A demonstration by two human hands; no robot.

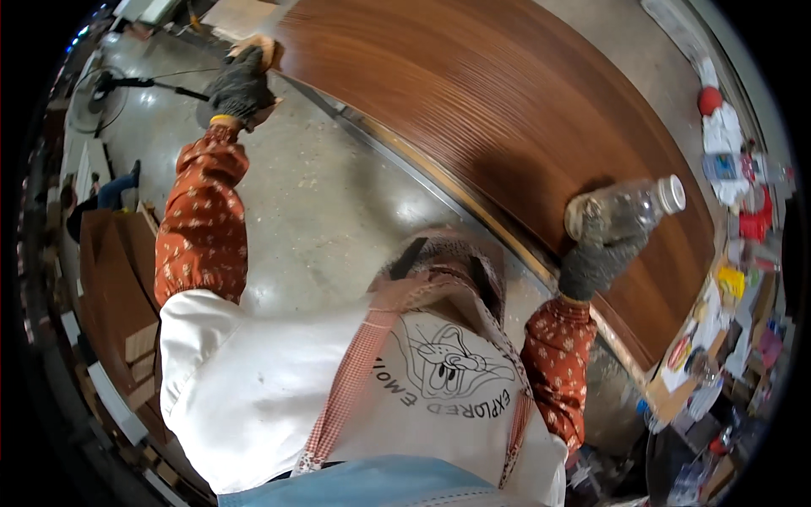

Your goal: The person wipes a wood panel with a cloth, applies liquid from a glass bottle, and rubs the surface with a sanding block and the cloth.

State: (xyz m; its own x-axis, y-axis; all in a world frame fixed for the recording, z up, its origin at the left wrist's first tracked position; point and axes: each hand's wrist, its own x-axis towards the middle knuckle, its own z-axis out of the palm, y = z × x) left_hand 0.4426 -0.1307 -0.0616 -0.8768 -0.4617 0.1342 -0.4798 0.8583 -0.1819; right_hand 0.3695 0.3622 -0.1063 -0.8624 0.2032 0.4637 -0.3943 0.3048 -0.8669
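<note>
Nearest, a polished grey concrete floor [338,203] lies beneath the person. The right hand [596,258], in a dark knitted glove, wraps its fingers around a clear plastic bottle with a white cap [627,209], held on its side above the bench [676,384]. On this rests a large reddish-brown wood-grain panel [490,110], smooth and metal-edged. Farther off, the gloved left hand [243,84] grips the panel's far corner, fingers clenched over its edge. Beyond, a standing fan [97,97].

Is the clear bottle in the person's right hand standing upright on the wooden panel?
No, the right hand holds the clear bottle tipped sideways above the wooden panel.
</note>
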